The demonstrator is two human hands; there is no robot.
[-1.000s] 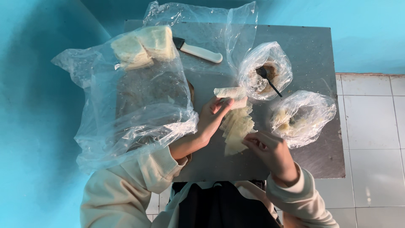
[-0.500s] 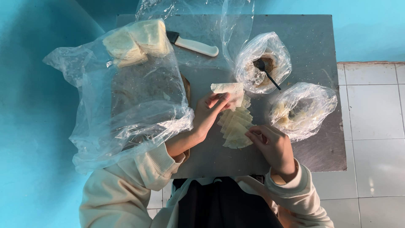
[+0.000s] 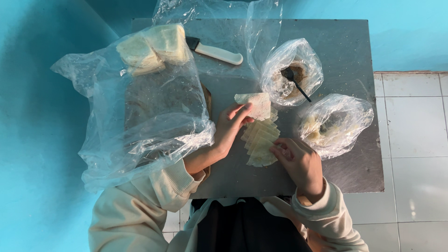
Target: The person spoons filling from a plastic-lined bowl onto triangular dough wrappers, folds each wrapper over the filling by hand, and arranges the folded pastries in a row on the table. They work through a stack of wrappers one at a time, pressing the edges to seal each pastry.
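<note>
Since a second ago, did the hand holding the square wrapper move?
Yes. The left hand now holds the top wrapper farther from the spoon bag, and the stack of wrappers beneath is fanned out more toward the right hand.

You get soft, even daylight with a strong blue cast. Glare streaks the plastic bags (image 3: 144, 116), and the metal table (image 3: 345, 51) shines dully. Focus is sharp throughout; the shadows are faint.

One knife (image 3: 215, 51), one spoon (image 3: 295, 82), three plastic bags (image 3: 140, 116), two hands (image 3: 232, 126)
</note>
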